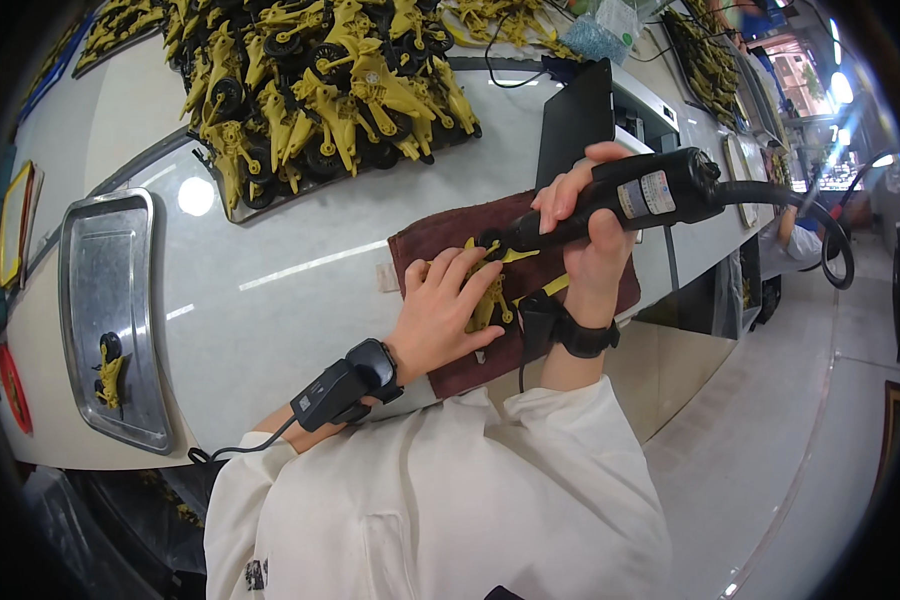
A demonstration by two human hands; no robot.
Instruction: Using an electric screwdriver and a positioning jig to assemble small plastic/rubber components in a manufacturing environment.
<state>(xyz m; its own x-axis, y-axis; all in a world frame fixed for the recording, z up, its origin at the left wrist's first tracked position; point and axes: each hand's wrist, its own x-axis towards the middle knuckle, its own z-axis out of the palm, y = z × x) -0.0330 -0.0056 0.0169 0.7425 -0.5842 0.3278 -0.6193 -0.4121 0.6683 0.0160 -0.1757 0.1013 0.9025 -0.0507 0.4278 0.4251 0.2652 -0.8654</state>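
Note:
My left hand (442,308) presses a yellow plastic toy part (492,296) flat on a dark red cloth (440,238) at the table's near edge. My right hand (588,228) grips a black electric hand tool (638,192) like a pen. Its tip touches the yellow part just above my left fingers. A thick black cable (818,218) runs from the tool's rear to the right. Both wrists wear black devices.
A metal tray (105,262) on the left holds one yellow toy piece (108,372). A big heap of yellow wheeled toy parts (320,85) fills a tray at the back. A black box (575,118) stands behind the cloth. Another person (798,235) sits far right.

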